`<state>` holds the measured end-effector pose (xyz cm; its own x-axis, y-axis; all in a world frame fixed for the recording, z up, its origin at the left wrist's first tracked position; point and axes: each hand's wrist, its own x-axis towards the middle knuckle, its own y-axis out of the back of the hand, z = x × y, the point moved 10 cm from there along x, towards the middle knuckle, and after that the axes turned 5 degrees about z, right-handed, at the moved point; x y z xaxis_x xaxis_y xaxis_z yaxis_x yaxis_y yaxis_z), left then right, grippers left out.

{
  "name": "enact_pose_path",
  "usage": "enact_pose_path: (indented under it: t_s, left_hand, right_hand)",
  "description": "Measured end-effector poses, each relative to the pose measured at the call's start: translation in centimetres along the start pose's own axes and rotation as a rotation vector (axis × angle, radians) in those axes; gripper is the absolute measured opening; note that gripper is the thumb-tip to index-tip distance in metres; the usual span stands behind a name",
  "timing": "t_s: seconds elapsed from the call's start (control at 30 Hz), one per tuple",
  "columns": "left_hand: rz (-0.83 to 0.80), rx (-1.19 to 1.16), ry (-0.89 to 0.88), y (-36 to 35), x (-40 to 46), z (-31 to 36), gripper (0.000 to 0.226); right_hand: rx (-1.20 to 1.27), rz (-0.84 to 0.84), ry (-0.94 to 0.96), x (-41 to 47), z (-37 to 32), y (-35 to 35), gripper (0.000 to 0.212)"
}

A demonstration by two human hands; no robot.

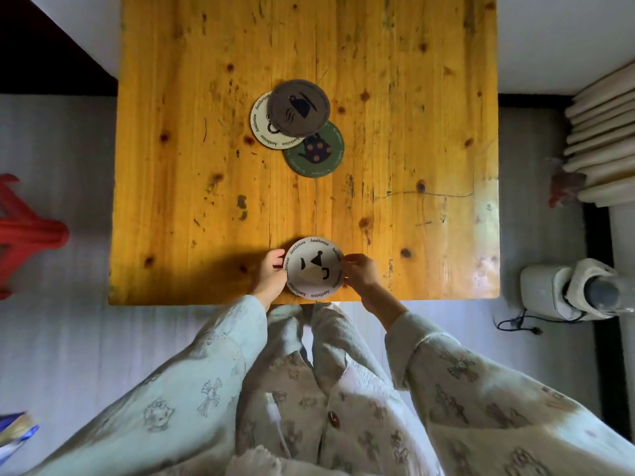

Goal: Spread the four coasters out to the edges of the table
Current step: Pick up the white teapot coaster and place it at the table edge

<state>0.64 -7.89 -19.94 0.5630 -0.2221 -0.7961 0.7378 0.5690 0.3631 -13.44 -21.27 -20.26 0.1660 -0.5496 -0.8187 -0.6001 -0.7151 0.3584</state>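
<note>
- Near edge, 6 o'clock: white coaster (314,268) lies flat on wooden table (412,149), rim approx. flush w/ table edge.
- Left hand (269,274): fingers curled, pinching coaster rim at its 9 o'clock side.
- Right hand (360,271): fingers curled, pinching rim at 3 o'clock side.
- Both sleeves: pale patterned fabric.
- Table centre, toward 12 o'clock, well apart from white coaster: 3 overlapping coasters.
- Green coaster (321,154): nearest of cluster, at 5 o'clock of it.
- Cream coaster (263,127): at 9 o'clock, partly covered.
- Grey coaster (299,107): topmost, farthest, overlapping both others.
</note>
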Motion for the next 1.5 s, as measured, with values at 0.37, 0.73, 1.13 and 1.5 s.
enact_pose_path:
  t_s: [0.37, 0.73, 1.13, 1.5]
  left_hand:
    - [-0.066, 0.187, -0.079, -1.4, 1.3, 1.2, 0.045]
    - [-0.131, 0.092, 0.018, -1.8, 0.3, -1.8, 0.055]
    - [-0.109, 0.059, 0.023, -1.4, 0.7, -2.5, 0.052]
    - [-0.042, 0.562, -0.352, -0.8, -0.5, -0.4, 0.060]
  right_hand:
    - [-0.038, 0.027, -0.054, 0.2, 1.9, -0.6, 0.037]
    - [-0.019, 0.011, 0.005, 0.5, 1.2, 0.3, 0.030]
    - [-0.086, -0.044, 0.108, 0.2, 0.8, -0.4, 0.041]
    - [-0.726, -0.094, 0.548, -1.6, -0.9, -2.3, 0.052]
